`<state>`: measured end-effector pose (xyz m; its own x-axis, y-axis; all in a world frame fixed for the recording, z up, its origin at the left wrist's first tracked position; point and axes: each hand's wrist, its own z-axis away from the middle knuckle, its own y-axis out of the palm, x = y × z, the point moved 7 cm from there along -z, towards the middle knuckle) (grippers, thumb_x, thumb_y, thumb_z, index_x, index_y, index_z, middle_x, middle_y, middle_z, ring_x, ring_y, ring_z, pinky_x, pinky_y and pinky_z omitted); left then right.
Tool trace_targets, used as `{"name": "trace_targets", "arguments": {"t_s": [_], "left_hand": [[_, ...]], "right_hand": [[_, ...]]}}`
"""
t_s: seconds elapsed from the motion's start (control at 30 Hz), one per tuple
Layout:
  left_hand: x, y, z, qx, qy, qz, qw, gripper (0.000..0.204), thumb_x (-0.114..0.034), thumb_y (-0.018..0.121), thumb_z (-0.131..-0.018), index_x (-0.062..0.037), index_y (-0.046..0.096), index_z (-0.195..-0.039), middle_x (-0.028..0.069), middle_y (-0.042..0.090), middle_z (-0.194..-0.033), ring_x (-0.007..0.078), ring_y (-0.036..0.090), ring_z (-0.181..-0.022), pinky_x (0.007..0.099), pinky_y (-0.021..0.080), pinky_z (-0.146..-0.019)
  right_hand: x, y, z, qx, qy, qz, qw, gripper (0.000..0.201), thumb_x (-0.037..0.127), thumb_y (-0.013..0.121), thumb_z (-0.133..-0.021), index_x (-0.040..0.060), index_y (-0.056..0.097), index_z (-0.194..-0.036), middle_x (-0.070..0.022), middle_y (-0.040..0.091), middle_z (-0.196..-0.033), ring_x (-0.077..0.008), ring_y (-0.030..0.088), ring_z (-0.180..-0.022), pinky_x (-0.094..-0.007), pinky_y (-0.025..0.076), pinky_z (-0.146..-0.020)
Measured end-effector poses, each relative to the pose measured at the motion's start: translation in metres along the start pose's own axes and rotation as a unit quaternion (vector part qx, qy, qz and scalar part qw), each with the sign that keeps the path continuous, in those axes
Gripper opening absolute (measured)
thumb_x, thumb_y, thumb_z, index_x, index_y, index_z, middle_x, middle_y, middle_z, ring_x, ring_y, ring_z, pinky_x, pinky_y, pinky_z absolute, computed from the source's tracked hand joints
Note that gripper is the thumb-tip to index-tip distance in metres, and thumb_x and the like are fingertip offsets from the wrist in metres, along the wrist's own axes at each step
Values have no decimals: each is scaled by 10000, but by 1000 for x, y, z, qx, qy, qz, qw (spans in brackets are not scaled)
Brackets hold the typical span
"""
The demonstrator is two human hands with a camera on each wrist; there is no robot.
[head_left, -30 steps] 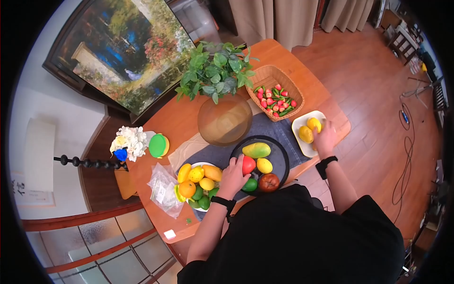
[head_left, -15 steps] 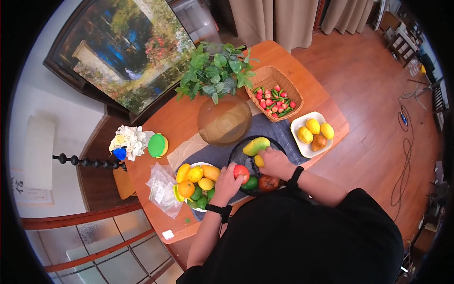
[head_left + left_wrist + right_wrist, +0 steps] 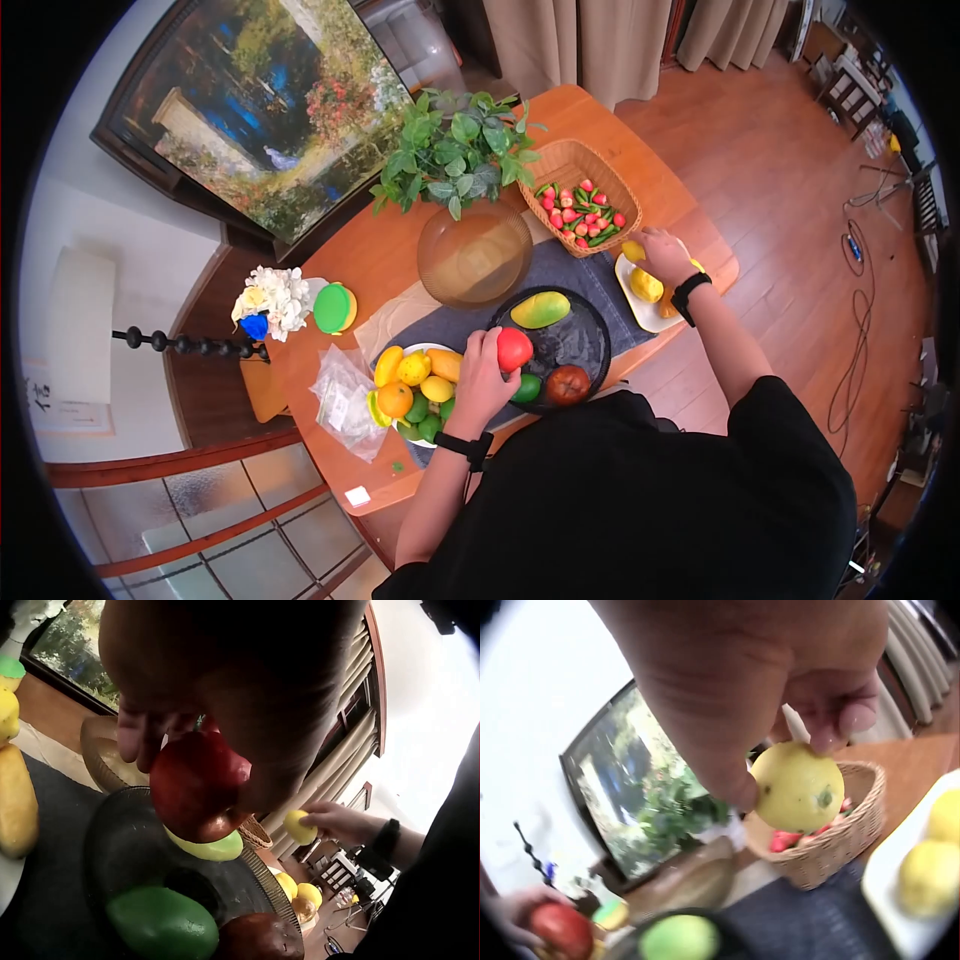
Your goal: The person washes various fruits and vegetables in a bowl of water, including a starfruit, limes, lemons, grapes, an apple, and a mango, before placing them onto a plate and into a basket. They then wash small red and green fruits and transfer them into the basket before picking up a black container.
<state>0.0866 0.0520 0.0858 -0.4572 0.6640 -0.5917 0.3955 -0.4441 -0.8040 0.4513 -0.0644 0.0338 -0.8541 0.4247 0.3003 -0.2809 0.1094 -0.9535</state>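
My left hand (image 3: 488, 370) grips a red apple (image 3: 199, 787), held up over the left side of a round black tray (image 3: 588, 345). In that tray lie a green-yellow mango (image 3: 541, 310), a smooth green oval fruit (image 3: 163, 922) and a dark reddish-brown fruit (image 3: 568, 384). My right hand (image 3: 662, 256) pinches a yellow lemon (image 3: 799, 787) between thumb and fingers. It is raised over a white dish (image 3: 652, 318), close to the wicker basket. More yellow fruits (image 3: 928, 877) and a brownish one (image 3: 304, 909) sit in the dish, partly hidden by my hand in the head view.
A wicker basket (image 3: 628, 188) holds small red and green pieces. Left of the tray stands a plate heaped with fruit, including an orange (image 3: 395, 399). Behind are a ribbed amber bowl (image 3: 475, 255) and a leafy plant (image 3: 455, 150). A plastic bag (image 3: 347, 405) lies at the left.
My right hand went from the white dish to the black tray, took the lemon there and carried it back right over the dish. A brownish fruit now lies in the dish. The left hand keeps the apple.
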Motion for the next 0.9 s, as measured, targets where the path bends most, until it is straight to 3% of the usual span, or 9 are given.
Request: {"name": "trace_targets", "arguments": {"t_s": [0.03, 0.2, 0.47, 0.53, 0.57, 0.63, 0.7, 0.77, 0.9], "left_hand": [[-2, -1, 0, 1, 0, -1, 1000, 742, -99, 785, -696, -35, 439, -1349, 217, 479, -1257, 416, 542, -1134, 455, 478, -952], [-3, 0, -1, 5, -10, 12, 1000, 743, -66, 778, -699, -25, 437, -1358, 219, 452, -1282, 422, 519, -1161, 441, 463, -980], [-4, 1, -4, 4, -21, 18, 1000, 748, -63, 778, -704, -2, 421, -1359, 230, 466, -1278, 418, 522, -1170, 433, 461, -994], [-8, 1, -8, -7, -15, 23, 1000, 749, -68, 777, -713, 4, 412, -1362, 233, 476, -1271, 415, 526, -1171, 431, 459, -1000], [-11, 2, -10, 0, -22, 51, 998, 735, -101, 777, -735, 4, 408, -1361, 244, 493, -1279, 415, 538, -1172, 445, 466, -991], [-11, 9, -12, 10, -28, 81, 996, 723, -133, 777, -757, 4, 404, -1360, 255, 509, -1287, 415, 551, -1172, 459, 473, -982], [-1, 31, -15, 41, -30, 127, 991, 694, -198, 772, -809, 5, 401, -1358, 239, 533, -1268, 364, 584, -1149, 414, 495, -958], [10, 51, -17, 66, -66, 213, 973, 673, -213, 762, -829, 10, 401, -1351, 225, 545, -1254, 332, 610, -1094, 386, 508, -928], [0, 63, -17, 124, -106, 374, 913, 577, -230, 738, -873, 15, 441, -1303, 180, 575, -1197, 240, 655, -915, 321, 533, -829]], "right_hand": [[1, 8, -2, 25, -51, 22, 998, 449, 139, 692, -764, 93, 622, -1205, -168, 643, -1106, -335, 594, -1101, -421, 488, -951], [-19, 54, -12, 70, -55, 83, 993, 417, 22, 598, -779, 115, 659, -1181, -151, 640, -1122, -338, 574, -1133, -421, 467, -987], [-2, 30, -4, -24, -39, 3, 999, 317, 32, 594, -780, 72, 683, -1081, -173, 630, -1117, -355, 591, -1079, -435, 475, -961], [53, -14, 6, 5, -50, -139, 989, 340, 67, 649, -764, 56, 678, -1103, -181, 639, -1086, -371, 598, -1050, -437, 481, -953], [81, -22, 16, -35, -122, -198, 972, 380, 111, 700, -766, 48, 662, -1139, -186, 650, -1082, -367, 616, -1020, -432, 495, -931], [138, -30, 39, 101, -122, -361, 919, 577, 210, 766, -779, 47, 576, -1299, -196, 613, -1199, -369, 593, -1106, -422, 472, -978], [183, -36, 60, 57, -246, -375, 892, 800, 226, 802, -749, 75, 421, -1436, -197, 523, -1324, -383, 524, -1221, -425, 430, -1042], [199, -19, 76, 93, -219, -286, 928, 821, 199, 805, -736, 66, 397, -1435, -196, 478, -1364, -390, 513, -1227, -427, 424, -1051], [189, -15, 81, 108, -181, -331, 920, 797, 192, 802, -727, 48, 412, -1408, -209, 463, -1362, -398, 514, -1214, -431, 428, -1047]]}}
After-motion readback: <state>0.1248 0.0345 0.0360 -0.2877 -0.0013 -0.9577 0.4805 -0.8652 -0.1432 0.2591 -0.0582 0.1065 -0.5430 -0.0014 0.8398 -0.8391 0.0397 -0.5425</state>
